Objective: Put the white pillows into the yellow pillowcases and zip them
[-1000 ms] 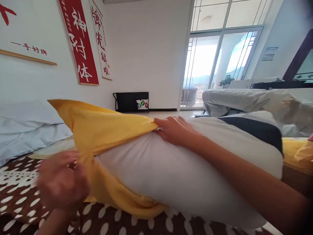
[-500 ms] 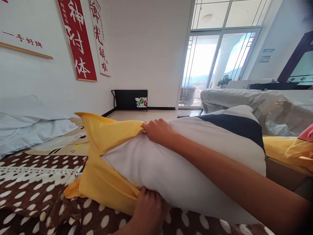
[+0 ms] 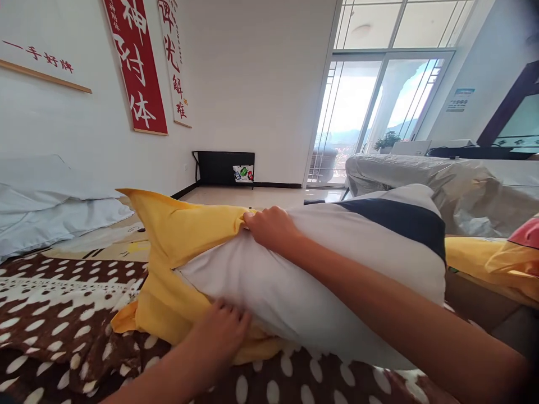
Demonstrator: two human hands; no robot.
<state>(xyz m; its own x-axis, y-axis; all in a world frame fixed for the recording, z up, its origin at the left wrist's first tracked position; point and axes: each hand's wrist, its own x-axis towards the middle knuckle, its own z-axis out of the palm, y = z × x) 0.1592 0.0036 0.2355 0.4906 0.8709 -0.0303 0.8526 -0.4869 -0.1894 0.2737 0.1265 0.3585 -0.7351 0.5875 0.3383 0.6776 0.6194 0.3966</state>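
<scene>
A plump white pillow [image 3: 337,280] with a dark navy band [image 3: 404,224] lies across the bed, its left end inside a yellow pillowcase [image 3: 168,292]. My right hand [image 3: 272,227] is closed on the pillowcase's upper opening edge, its forearm crossing over the pillow. Lower down, my left hand [image 3: 223,331] has its fingers curled over the front side of the opening, against yellow cloth and pillow. Its fingertips are partly hidden. Loose yellow fabric shows to the right of this hand, under the pillow.
A brown blanket with white spots [image 3: 71,292] covers the bed. White bedding [image 3: 54,207] lies at the left, yellow and pink cloth [image 3: 497,258] at the right. Beyond stand plastic-covered furniture [image 3: 400,174], a black folded item [image 3: 219,168] by the wall and glass doors [image 3: 349,118].
My left hand has moved left and up along the pillowcase's front edge, leaving loose yellow cloth visible at its right. My right hand keeps its hold on the upper edge.
</scene>
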